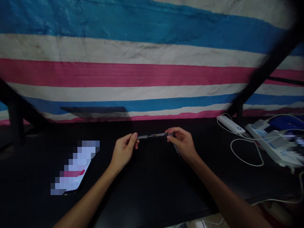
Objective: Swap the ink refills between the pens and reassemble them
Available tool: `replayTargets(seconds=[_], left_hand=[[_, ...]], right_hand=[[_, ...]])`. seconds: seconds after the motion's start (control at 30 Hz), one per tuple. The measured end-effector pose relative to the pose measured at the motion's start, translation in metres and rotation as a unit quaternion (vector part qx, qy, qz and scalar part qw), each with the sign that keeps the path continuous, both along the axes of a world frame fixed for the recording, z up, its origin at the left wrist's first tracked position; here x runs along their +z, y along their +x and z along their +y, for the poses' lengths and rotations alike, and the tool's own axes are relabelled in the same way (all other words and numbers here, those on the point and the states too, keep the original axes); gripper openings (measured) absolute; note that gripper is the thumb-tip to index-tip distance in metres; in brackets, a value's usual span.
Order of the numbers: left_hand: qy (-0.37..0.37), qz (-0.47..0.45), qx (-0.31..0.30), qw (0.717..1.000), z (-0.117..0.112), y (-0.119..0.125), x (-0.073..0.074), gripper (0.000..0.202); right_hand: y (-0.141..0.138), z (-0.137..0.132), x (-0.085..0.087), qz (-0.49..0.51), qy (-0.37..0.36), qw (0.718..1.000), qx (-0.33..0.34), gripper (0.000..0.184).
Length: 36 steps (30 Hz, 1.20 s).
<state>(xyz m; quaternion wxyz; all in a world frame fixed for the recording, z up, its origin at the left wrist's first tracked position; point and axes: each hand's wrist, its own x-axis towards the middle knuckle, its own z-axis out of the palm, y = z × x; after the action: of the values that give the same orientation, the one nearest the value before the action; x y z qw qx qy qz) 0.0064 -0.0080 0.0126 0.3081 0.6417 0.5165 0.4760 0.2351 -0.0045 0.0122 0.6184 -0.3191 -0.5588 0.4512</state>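
Note:
A pen (155, 135) with a clear barrel and a dark grip lies level between my two hands, above the black tabletop (147, 183). My left hand (124, 148) pinches its dark end between thumb and fingers. At the other end, the fingertips of my right hand (182, 142) close on the clear barrel. A small dark piece (176, 149) shows under my right palm; its kind is hard to make out.
A phone (79, 177) with a lit, blurred screen lies at the left. On the right are a white power bank (230, 124), white cables (262, 158) and a power strip (275, 145). Behind hangs a striped tarp (133, 76), with black slanted bars (263, 72) at both sides.

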Motion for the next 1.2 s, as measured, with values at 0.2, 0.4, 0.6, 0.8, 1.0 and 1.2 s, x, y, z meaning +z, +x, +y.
replayTargets(seconds=[0.2, 0.4, 0.6, 0.8, 1.0, 1.2], left_hand=[[0.017, -0.053, -0.001, 0.998, 0.003, -0.002, 0.001, 0.033], [0.002, -0.181, -0.013, 0.983, 0.007, -0.004, -0.004, 0.021], [0.003, -0.205, -0.012, 0.979, 0.009, -0.005, -0.006, 0.021], [0.0, -0.187, -0.012, 0.982, 0.008, -0.004, -0.006, 0.02], [-0.01, -0.167, -0.024, 0.986, 0.004, 0.001, -0.004, 0.021], [-0.038, -0.144, -0.069, 0.986, -0.001, 0.009, -0.007, 0.018]], right_hand=[[0.005, 0.003, -0.001, 0.035, -0.038, 0.999, -0.015, 0.018], [0.012, 0.012, -0.004, 0.141, -0.087, 0.984, -0.062, 0.022], [0.014, 0.016, 0.0, 0.199, -0.111, 0.971, -0.077, 0.019], [0.014, 0.016, -0.003, 0.178, -0.121, 0.974, -0.077, 0.02], [0.011, 0.013, -0.005, 0.146, -0.12, 0.981, -0.051, 0.02], [-0.001, 0.004, -0.006, 0.078, -0.121, 0.99, -0.008, 0.02]])
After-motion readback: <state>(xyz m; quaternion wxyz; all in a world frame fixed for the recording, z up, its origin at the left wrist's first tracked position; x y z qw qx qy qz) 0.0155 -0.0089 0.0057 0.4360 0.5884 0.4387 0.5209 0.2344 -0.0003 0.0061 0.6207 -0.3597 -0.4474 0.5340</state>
